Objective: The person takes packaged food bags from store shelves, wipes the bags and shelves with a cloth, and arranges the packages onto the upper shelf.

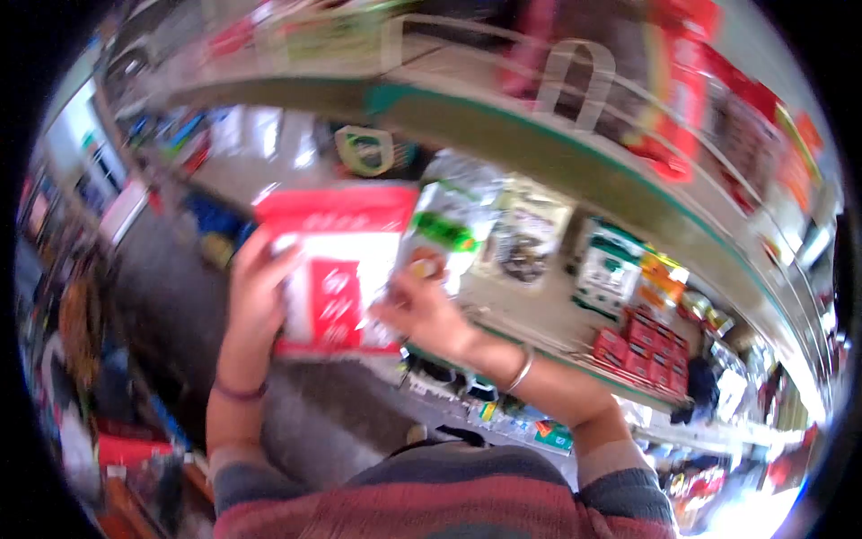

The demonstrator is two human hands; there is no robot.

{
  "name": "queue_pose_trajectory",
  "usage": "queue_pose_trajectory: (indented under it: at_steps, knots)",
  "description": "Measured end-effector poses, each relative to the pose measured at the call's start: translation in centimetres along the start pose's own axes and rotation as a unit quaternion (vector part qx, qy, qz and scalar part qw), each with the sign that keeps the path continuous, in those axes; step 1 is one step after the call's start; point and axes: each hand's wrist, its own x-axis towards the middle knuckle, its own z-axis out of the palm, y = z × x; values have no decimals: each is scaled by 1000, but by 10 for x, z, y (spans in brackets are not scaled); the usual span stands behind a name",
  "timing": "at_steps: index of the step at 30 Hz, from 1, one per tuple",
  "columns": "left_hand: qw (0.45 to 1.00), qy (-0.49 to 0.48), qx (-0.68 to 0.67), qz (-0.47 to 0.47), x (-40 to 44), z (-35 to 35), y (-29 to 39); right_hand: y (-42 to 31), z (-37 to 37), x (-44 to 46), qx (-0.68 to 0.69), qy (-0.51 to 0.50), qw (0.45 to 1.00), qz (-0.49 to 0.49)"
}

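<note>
A red-and-white plastic packet (pixel 339 247) with a red label panel is held upright in front of me. My left hand (pixel 256 283) grips its left edge, the thumb lying across the front. At the packet's right edge, the bent fingers of my right hand (pixel 431 314) pinch the side; motion blur softens the fingertips. Just behind that hand stands a silver packet with a green label (pixel 453 225), partly covered by it. Farther right on the shelf lies a pale packet with a dark picture (pixel 528 235).
A long shelf (pixel 503 314) runs to the right, bearing a green-and-white packet (pixel 603 265), an orange packet (pixel 660 283) and a stack of small red boxes (pixel 642 355). Above hangs an upper shelf (pixel 503 130) with a wire rail. Floor (pixel 332 413) shows below my hands.
</note>
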Motion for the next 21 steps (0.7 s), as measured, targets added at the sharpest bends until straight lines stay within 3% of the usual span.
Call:
queue_pose_trajectory:
  at_steps: [3,5,6,9,12,16,19,21]
  knots:
    - [998,-22,36,44,-33,27,26,-57,-39,-32,4,-23,1000,-19]
    - [996,33,52,60,-53,36,37,-96,-65,-55,-47,10,996,-73]
    - [994,65,65,65,-59,46,47,-98,-69,-58,32,0,995,-97]
    - [979,-59,47,192,-68,88,75,-130,-109,-89,-8,43,984,-173]
    - [949,-60,75,299,-72,141,101,-160,-154,-112,-94,115,948,-282]
    - [941,-157,-15,298,-44,209,144,-220,-223,-144,-242,133,929,-247]
    - [926,-234,-30,295,-27,284,172,-233,-276,-152,-137,153,952,-227]
    - [912,-305,-41,270,-10,331,183,-257,-296,-165,-147,216,955,-141]
